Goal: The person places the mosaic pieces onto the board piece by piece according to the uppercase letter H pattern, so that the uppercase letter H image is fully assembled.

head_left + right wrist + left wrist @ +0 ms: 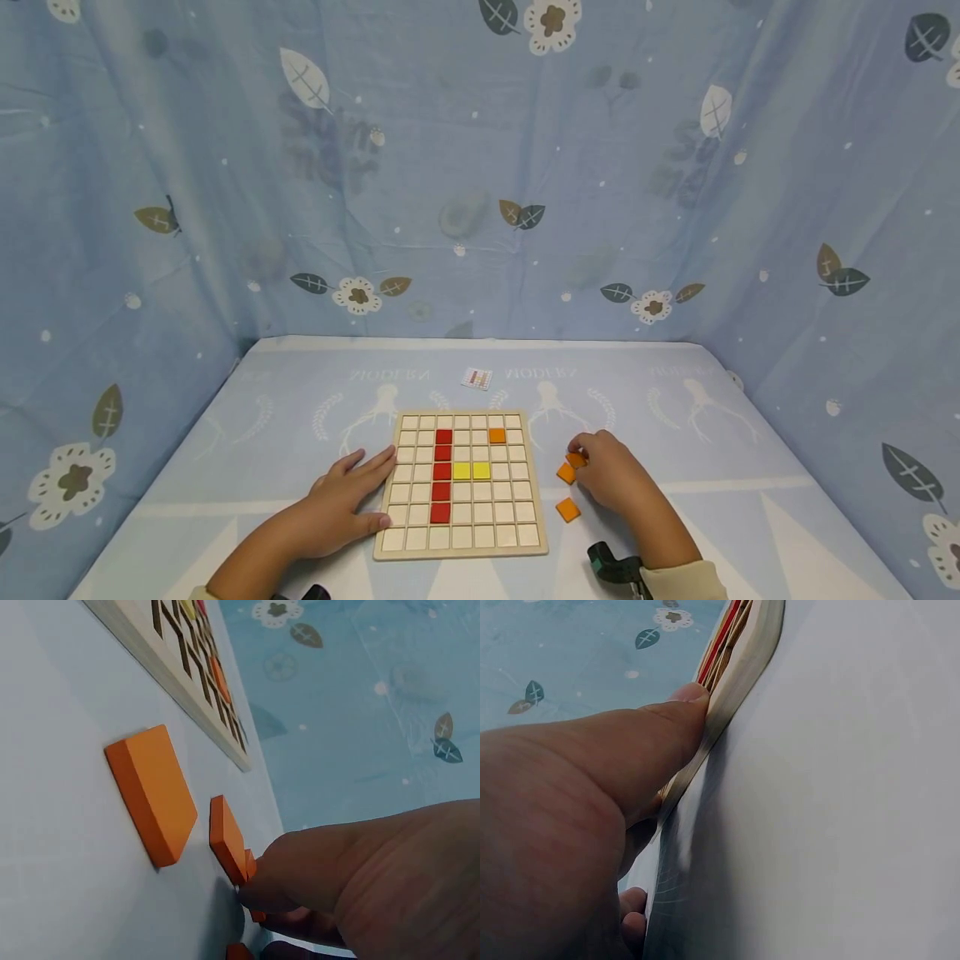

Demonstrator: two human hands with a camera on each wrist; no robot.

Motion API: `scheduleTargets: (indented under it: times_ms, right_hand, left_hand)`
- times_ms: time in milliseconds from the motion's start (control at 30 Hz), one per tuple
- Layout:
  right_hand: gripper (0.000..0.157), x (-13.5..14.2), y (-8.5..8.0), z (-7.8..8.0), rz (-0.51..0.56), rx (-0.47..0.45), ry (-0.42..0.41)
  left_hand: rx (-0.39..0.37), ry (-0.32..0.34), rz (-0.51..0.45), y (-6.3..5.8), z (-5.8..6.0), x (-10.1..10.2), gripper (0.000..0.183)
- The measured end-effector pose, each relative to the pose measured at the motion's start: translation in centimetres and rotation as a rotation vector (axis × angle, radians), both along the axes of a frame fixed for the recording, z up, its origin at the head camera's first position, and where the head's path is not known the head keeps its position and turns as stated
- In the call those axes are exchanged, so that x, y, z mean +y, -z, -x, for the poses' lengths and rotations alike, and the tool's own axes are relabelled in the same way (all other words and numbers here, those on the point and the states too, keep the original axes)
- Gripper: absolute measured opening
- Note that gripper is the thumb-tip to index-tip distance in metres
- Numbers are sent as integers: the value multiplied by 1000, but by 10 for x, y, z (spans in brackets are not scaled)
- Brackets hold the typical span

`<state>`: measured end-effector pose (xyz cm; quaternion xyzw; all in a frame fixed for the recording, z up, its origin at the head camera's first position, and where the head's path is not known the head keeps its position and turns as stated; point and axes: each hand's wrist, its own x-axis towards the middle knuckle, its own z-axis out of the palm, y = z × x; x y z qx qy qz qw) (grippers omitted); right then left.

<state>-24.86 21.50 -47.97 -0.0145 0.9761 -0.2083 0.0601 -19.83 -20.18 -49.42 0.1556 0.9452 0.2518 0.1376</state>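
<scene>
A wooden grid board (461, 552) lies flat on the table. It bears a column of several red tiles (442, 471), two yellow tiles (471, 471) beside that column, and one orange tile (497, 436) near the upper right. My left hand (341, 500) rests at the board's left side, fingers extended, with fingertips and thumb touching its edge. Right of the board, my right hand (609, 471) pinches an orange tile (576, 460) between thumb and fingers, low over the table. Another orange tile (227, 838) lies right by the thumb, and a nearer orange tile (154, 795) sits apart.
A small printed pattern card (477, 378) lies behind the board. Blue patterned curtains (480, 208) enclose the table at the back and sides. A black wrist device (615, 567) is strapped near my right sleeve.
</scene>
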Motion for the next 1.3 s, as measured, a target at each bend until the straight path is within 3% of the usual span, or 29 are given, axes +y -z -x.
scheduleTargets:
  times_ms: [833,1300]
  right_hand:
    - [18,2,2,2,-2,49,5]
    - [21,-33,-7,6,232,63,5]
  left_hand:
    - [3,-1,-4,1,0,0,91]
    - [-24,-13,-15,1,1,0,92]
